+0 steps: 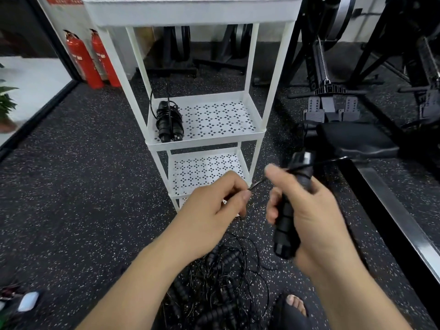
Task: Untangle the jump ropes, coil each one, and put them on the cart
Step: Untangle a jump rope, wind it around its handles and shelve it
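Right hand (319,210) curled around a black ribbed handle (285,225), held roughly upright; blur hid whether a second handle lay beside it in the palm; left hand (214,206) pinching the thin black cord (257,184) between thumb and forefinger, just beside the right hand's fingertips; the other ropes lay in a tangled pile (221,282) on the floor below both hands; one wound coil (169,122) lay at the left of the middle shelf of the white cart (207,139). The cord was judged light, limp and somewhat springy, prone to kink and to snag on neighbouring loops, so best drawn slowly through a loose pinch; the handle, stiff and seemingly grippy, offered the firm hold and a core for winding.
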Motion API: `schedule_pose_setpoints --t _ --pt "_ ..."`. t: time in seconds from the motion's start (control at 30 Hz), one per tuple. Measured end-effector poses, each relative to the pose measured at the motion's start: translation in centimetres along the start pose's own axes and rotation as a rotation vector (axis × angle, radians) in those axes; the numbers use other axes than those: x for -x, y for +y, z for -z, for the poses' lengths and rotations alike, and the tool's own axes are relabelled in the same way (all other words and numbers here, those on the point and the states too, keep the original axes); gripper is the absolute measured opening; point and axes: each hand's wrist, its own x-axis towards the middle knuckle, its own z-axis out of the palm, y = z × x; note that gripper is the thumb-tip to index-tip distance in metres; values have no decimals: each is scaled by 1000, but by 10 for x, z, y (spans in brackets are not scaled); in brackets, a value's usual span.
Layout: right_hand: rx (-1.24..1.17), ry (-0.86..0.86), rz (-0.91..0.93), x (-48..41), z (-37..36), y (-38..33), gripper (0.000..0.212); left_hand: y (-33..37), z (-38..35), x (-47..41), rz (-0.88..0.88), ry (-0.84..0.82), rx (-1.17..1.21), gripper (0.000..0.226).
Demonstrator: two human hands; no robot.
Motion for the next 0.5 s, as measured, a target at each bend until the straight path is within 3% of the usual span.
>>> schedule_pose_setpoints --t 0.17,0.3,0.5 --pt "26 11 -29 1 -4 9 23 -2 -5 2 14 -60 46 14" --pt "-56 99 51 -4 6 -4 16 -5 -4 4 58 -112 -33 19" --pt "-270 173 94 -13 24 -17 25 -10 9 0 100 -55 -36 11"
